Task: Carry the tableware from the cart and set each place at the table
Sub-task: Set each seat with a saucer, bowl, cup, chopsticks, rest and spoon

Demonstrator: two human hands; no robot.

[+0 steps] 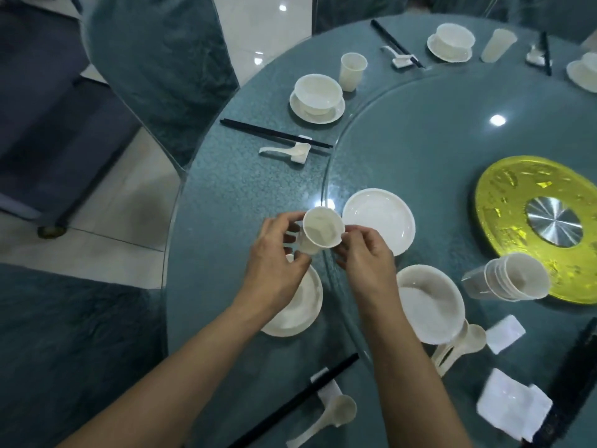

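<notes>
We hold 1 white cup point(323, 232) above the table point(245, 195) edge, our left hand point(277, 253) and right hand point(365, 257) both pinching it, beside the empty plate point(379, 221).

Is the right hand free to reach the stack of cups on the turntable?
Probably not yet: the right hand pinches the cup together with the left hand. Once it lets go, the stack of cups lies open to its right, with only a low bowl between.
</notes>
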